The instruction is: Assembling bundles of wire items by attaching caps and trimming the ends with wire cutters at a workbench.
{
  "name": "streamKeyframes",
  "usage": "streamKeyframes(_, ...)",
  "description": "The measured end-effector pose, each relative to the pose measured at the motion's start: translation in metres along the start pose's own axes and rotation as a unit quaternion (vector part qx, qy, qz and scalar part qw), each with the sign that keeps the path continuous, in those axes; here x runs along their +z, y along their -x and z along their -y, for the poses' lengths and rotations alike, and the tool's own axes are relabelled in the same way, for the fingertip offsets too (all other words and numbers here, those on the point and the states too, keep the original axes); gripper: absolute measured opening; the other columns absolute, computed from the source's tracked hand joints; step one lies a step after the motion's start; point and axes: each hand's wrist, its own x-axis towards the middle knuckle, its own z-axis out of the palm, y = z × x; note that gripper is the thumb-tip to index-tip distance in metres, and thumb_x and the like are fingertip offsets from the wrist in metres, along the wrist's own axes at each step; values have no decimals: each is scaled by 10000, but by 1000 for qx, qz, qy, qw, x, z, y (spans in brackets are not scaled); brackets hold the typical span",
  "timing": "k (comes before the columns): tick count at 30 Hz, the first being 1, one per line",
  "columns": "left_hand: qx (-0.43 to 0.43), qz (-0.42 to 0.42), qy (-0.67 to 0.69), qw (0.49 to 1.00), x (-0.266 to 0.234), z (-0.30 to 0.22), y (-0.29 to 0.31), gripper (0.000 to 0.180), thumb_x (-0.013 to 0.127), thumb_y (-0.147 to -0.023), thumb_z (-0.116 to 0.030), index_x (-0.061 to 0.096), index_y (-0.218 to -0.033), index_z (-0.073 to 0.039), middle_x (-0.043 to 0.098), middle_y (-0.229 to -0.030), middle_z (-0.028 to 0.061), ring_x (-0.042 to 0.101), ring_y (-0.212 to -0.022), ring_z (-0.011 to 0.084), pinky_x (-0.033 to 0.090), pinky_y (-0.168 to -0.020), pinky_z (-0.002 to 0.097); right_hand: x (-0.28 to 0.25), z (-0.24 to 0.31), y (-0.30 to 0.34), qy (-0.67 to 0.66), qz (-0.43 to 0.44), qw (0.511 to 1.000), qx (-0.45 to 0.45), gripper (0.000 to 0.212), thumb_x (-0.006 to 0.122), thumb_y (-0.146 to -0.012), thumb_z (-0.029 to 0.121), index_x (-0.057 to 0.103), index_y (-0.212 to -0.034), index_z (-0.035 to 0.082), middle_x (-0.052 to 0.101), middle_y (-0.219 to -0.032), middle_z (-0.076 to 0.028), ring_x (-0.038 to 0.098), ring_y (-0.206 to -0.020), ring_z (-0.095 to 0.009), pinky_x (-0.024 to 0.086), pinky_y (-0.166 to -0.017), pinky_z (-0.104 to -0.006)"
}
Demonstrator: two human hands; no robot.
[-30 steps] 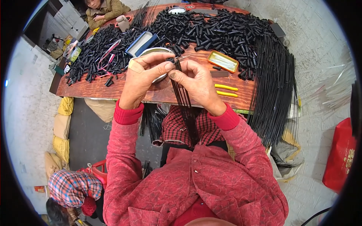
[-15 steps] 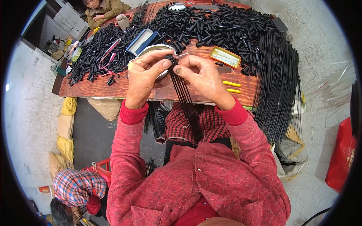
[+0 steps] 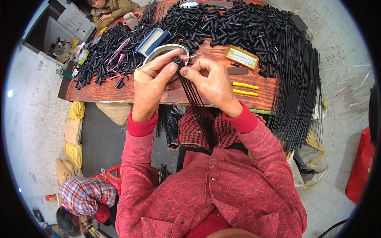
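My left hand (image 3: pixel 152 81), with a tan plaster at the base of the forefinger, pinches a short black tubular piece (image 3: pixel 177 59) over the table's near edge. Several thin black rods (image 3: pixel 190 92) hang from that piece in a bundle toward my lap. My right hand (image 3: pixel 210 81) is closed close beside it, thumb and forefinger pressed together near the rods' upper ends. A thin pale strand (image 3: pixel 191 57) shows at its fingers; whether they also grip a rod is hidden. Behind my left hand lies a round pale-rimmed dish (image 3: pixel 158 50), partly covered.
Black tubular pieces (image 3: pixel 226 23) heap across the wooden table (image 3: pixel 131 93). Yellow-handled pliers (image 3: pixel 245 89), a yellow tin (image 3: pixel 258 63) of pale strands and a blue case (image 3: pixel 155 44) lie nearby. Long black rods (image 3: pixel 299 87) overhang the right side. Another person (image 3: pixel 113 12) leans at the far left; someone in plaid (image 3: pixel 83 196) is below left.
My right hand has shifted slightly left and down beside the black piece. The rod bundle's lower end has swung a little right. The whole view has turned slightly.
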Motion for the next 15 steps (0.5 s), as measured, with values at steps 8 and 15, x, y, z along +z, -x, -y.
streamKeyframes(8, -30, 19, 14, 999, -7, -9, 6, 369, 638, -894, 18, 600, -1261, 45, 699, -1079, 140, 669, -919, 141, 551, -825, 256, -7, -4, -11, -81, 115, 984, 107, 277, 764, -869, 224, 627, -730, 27, 610, -710, 19, 529, -669, -39, 415, -565, -220)
streamKeyframes(15, -2, 78, 72, 994, -7, -8, 1, 450, 653, -904, -74, 545, -1318, 63, 687, -1101, 157, 660, -962, 156, 537, -854, 270, -3, 0, -4, -80, 94, 987, 98, 374, 800, -824, 286, 561, -657, 52, 606, -660, 2, 526, -613, -55, 413, -524, -241)
